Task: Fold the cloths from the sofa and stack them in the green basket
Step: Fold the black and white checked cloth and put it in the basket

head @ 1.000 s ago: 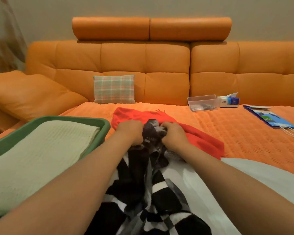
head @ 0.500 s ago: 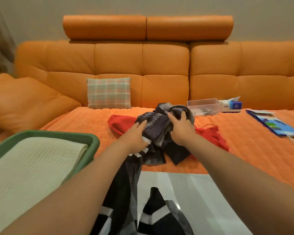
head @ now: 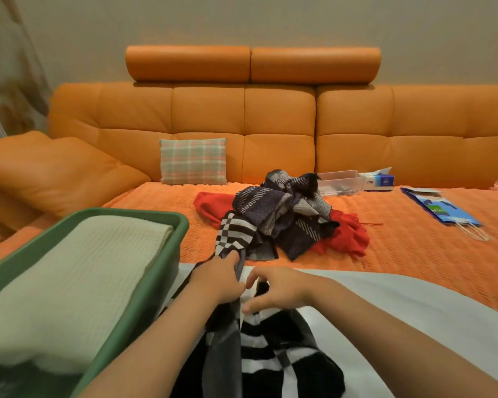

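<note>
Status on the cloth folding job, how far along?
Done: one folded cream waffle-knit cloth lies in the green plastic basket.
In hand: left hand and right hand both grip the black-and-white checked cloth, not yet folded.
Left: the crumpled dark striped cloth and the red cloth under it, both on the orange sofa.

I count four cloths: one checked cloth (head: 236, 234), one striped cloth (head: 270, 202), one red cloth (head: 348, 237), one cream cloth (head: 78, 271). One basket (head: 167, 254), one cushion (head: 193, 161), two boxes (head: 339, 179) (head: 381, 180), one bag (head: 440, 208).
</note>
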{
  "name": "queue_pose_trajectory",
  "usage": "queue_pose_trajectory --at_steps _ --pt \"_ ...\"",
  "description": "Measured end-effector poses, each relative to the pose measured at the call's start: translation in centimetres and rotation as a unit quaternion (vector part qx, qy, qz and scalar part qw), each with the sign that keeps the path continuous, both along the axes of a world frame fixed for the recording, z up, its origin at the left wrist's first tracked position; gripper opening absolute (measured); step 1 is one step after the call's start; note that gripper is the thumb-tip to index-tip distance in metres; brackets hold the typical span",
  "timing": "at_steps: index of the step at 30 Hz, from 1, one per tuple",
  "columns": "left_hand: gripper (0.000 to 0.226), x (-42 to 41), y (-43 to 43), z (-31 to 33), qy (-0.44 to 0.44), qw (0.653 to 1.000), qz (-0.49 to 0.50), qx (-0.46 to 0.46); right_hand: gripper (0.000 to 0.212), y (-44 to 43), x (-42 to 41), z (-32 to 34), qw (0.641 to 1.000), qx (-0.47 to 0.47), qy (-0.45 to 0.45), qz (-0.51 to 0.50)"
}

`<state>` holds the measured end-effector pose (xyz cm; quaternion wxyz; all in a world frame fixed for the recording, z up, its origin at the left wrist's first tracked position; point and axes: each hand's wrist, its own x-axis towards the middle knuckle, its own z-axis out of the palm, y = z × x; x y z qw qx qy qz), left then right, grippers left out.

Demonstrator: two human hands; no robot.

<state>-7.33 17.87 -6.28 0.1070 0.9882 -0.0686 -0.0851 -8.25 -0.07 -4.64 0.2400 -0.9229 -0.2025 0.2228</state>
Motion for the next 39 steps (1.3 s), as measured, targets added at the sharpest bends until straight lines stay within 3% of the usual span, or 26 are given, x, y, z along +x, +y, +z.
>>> queue_pose_trajectory --at_steps 2,5,7,11,13,15,17,20,23,25,28,31,33,35,37,39 --pt "0.038 -2.5 0.1 0.3 -0.001 1.0 -0.025 -0.003 0.072 -0.2 -2.4 0.3 0.999 -0.042 0.01 0.029" --pt "0.038 -6.0 0.2 1.0 -0.057 0.998 -0.02 -0.024 0.045 -1.1 -5.3 0.7 0.983 -0.16 -0.054 0.068" --pt "0.04 -7.8 0.5 1.5 -0.105 0.993 0.001 -0.055 0.036 -2.8 -6.8 1.5 0.966 -0.23 -0.109 0.038" --pt "0.036 -11.3 1.5 2.1 -0.165 0.981 0.014 -0.098 0.023 -7.1 -9.5 2.2 0.898 -0.359 -0.25 -0.053" --pt "0.032 -13.2 1.9 1.8 -0.162 0.983 0.001 -0.086 0.031 -8.3 -11.1 1.6 0.863 -0.404 -0.292 -0.081" --pt "0.037 -15.0 1.9 2.0 -0.159 0.985 -0.046 -0.057 0.049 -7.8 -13.0 1.6 0.876 -0.367 -0.302 -0.077" --pt "0.051 -16.6 1.8 1.9 -0.119 0.984 -0.122 -0.055 0.057 -6.0 -15.4 2.0 0.937 -0.211 -0.272 -0.058" --pt "0.07 -18.5 1.8 1.0 -0.019 0.979 -0.204 -0.018 0.049 -3.0 -19.4 2.1 0.996 -0.001 -0.087 -0.024" --pt "0.06 -20.1 2.1 -0.5 0.009 0.976 -0.219 -0.002 0.054 -1.8 -22.4 0.6 0.998 -0.053 0.007 0.035" --pt "0.046 -20.8 2.3 -0.9 0.0 0.978 -0.205 -0.025 0.039 -2.5 -22.9 -0.3 0.996 -0.074 -0.023 0.033" --pt "0.046 -20.7 2.3 -0.9 -0.012 0.983 -0.175 -0.051 0.024 -5.1 -22.2 -1.1 0.987 -0.097 -0.123 -0.026" --pt "0.05 -20.9 1.5 -1.1 -0.031 0.983 -0.166 -0.069 0.023 -8.3 -21.4 -1.0 0.924 -0.222 -0.284 -0.128" --pt "0.048 -21.4 0.7 -1.4 -0.044 0.981 -0.168 -0.083 0.022 -9.8 -21.2 -1.2 0.866 -0.345 -0.32 -0.171" --pt "0.04 -21.5 -0.1 -2.0 -0.073 0.978 -0.164 -0.103 0.027 -10.2 -21.2 -1.7 0.839 -0.396 -0.334 -0.167" --pt "0.027 -21.4 -0.7 -2.3 -0.097 0.977 -0.154 -0.112 0.042 -9.5 -21.1 -2.5 0.876 -0.304 -0.352 -0.125" --pt "0.018 -21.0 -1.0 -2.3 -0.105 0.978 -0.141 -0.116 0.055 -7.8 -21.4 -2.2 0.946 -0.137 -0.275 -0.107"
